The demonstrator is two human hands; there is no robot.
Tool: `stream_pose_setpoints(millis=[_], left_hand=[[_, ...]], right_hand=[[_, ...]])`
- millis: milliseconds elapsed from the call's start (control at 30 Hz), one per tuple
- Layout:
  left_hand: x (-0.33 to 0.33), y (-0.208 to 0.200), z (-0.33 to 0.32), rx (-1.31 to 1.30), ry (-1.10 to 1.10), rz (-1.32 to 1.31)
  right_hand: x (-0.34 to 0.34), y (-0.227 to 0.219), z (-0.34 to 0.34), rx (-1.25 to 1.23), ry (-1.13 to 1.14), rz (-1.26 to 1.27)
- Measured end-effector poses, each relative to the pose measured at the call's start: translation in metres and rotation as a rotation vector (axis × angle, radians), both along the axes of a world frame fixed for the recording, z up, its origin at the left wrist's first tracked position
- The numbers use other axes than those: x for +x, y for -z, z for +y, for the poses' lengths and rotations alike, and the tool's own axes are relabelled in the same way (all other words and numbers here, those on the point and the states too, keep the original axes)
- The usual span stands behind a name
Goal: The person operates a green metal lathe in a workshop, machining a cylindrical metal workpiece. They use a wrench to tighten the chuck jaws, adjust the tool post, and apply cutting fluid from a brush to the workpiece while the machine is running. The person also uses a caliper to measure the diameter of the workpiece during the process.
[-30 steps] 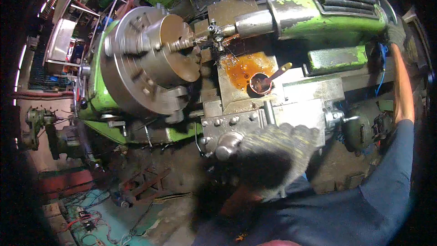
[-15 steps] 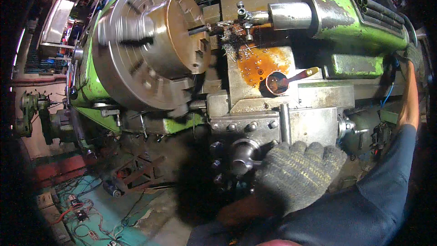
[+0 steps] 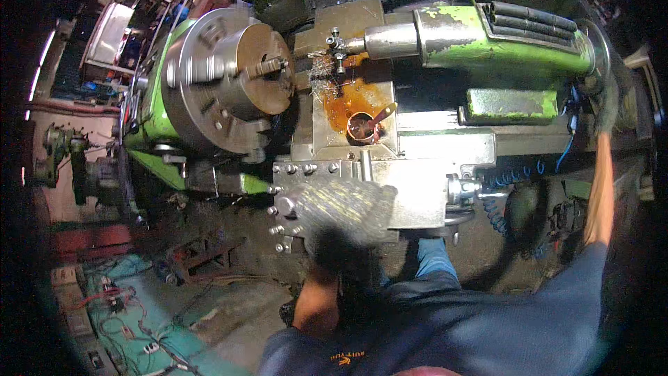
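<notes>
My left hand (image 3: 344, 210), in a grey and yellow knitted glove, lies over the bolted tool post (image 3: 277, 228) of a lathe. Motion smears its fingers, so its grip cannot be read. Far to the right, my gloved right hand (image 3: 608, 106) holds the rim of the tailstock handwheel (image 3: 602, 45); it is dim and partly blurred. The tailstock quill (image 3: 391, 40) points left, with a tool holder (image 3: 337, 45) and metal chips at its end. Facing it, a round metal workpiece (image 3: 252, 73) sits in the large chuck (image 3: 198, 76), whose blur shows it spinning.
A cup (image 3: 362, 127) with a brush (image 3: 384, 113) in it stands on the oil-stained slide (image 3: 334, 122). A coiled blue hose (image 3: 515, 175) hangs at right. Cables lie over a teal floor sheet (image 3: 139, 306) at lower left, near a rusty metal frame (image 3: 209, 254).
My left hand has swung left across the tool post, from beside its lever. The whole view has shifted, and more of my torso shows. My right hand stays at the handwheel.
</notes>
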State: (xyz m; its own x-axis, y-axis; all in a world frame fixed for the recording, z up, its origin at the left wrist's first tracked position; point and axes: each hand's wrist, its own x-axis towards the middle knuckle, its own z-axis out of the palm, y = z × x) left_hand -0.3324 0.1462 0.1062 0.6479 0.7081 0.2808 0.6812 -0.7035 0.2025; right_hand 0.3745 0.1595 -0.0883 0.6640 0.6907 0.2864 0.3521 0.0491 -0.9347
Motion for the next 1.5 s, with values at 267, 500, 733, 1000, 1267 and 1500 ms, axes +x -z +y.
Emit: stream_pose_setpoints(millis=[267,500,733,1000,1267,1500], left_hand=[[0.028,0.007,0.001,0.021,-0.196,-0.156],[0.031,0.005,0.011,0.14,-0.109,-0.244],[0.021,0.013,0.004,0.199,-0.137,-0.199],[0.026,0.018,0.006,0.239,-0.209,-0.24],[0.022,0.017,0.004,0.341,-0.184,-0.225],[0.018,0.028,0.004,0.324,-0.208,-0.235]], right_hand=[[-0.016,0.142,-0.026,-1.116,0.301,-0.413],[-0.011,0.155,-0.056,-0.649,0.327,0.3],[-0.178,0.009,-0.176,0.169,-0.044,0.873],[-0.26,-0.081,-0.095,0.129,-0.63,0.749],[-0.38,-0.161,0.049,-0.494,-0.79,-0.569],[-0.43,-0.16,0.101,-0.557,-0.784,-0.882]])
